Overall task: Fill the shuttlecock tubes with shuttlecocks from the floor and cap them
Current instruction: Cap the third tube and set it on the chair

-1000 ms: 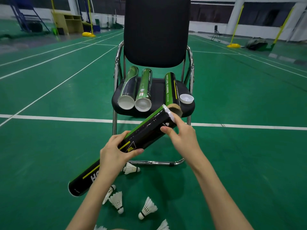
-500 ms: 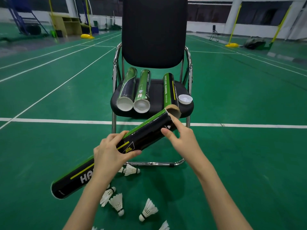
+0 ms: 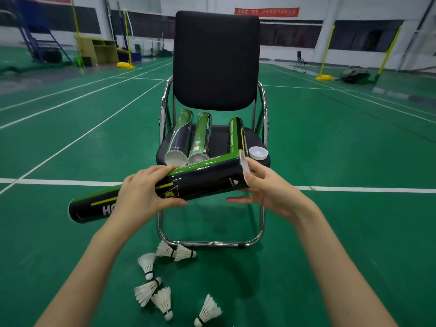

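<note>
I hold a black and green shuttlecock tube (image 3: 203, 182) almost level in front of the chair. My left hand (image 3: 144, 194) grips its middle. My right hand (image 3: 266, 187) cups its right end, where a white cap edge (image 3: 245, 166) shows, with the fingers spread under and behind it. Three more tubes (image 3: 198, 140) lie on the chair seat, two of them with white ends toward me. A loose white cap (image 3: 258, 153) sits at the seat's right edge. Several white shuttlecocks (image 3: 153, 291) lie on the green floor below my arms.
The black chair (image 3: 215, 60) with a chrome frame stands directly ahead; its floor rail (image 3: 212, 243) runs just behind the shuttlecocks. White court lines cross the floor. Yellow net posts, a wooden cabinet (image 3: 101, 51) and a dark bag (image 3: 354, 75) stand far back.
The tube has swung from a steep slant to nearly level and risen toward the seat. My right hand has shifted from pinching the top end to cupping it from the side.
</note>
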A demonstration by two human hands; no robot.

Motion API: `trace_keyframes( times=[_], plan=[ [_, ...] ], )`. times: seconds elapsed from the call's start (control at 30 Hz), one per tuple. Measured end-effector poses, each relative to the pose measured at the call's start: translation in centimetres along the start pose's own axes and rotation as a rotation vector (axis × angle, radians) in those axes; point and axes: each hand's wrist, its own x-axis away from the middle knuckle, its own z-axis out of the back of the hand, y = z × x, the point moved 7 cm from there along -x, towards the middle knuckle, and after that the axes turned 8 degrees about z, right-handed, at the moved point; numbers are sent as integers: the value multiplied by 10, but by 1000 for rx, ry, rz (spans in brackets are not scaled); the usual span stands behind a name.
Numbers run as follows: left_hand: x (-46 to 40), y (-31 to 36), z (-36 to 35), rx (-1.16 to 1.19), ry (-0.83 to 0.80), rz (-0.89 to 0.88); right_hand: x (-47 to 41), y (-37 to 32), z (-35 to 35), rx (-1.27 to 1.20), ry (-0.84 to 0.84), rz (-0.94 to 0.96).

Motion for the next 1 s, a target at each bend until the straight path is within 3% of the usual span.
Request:
trace_keyframes(
  times=[0.23,0.4,0.53,0.6,0.8,1.0],
  plan=[
    [-32,31,49,49,82,-162,-5,-40,-13,-148,83,167],
    [-47,53,72,-43,235,-192,0,-62,-18,-57,162,312],
    [-39,82,82,34,394,-191,6,-72,-14,-1,293,443],
    [-33,96,72,166,328,-212,13,-78,-14,132,361,480],
    [-30,119,25,508,-142,-138,16,-84,-11,473,460,564],
    [-42,121,4,723,-192,-178,12,-74,-2,493,466,523]
  ],
)
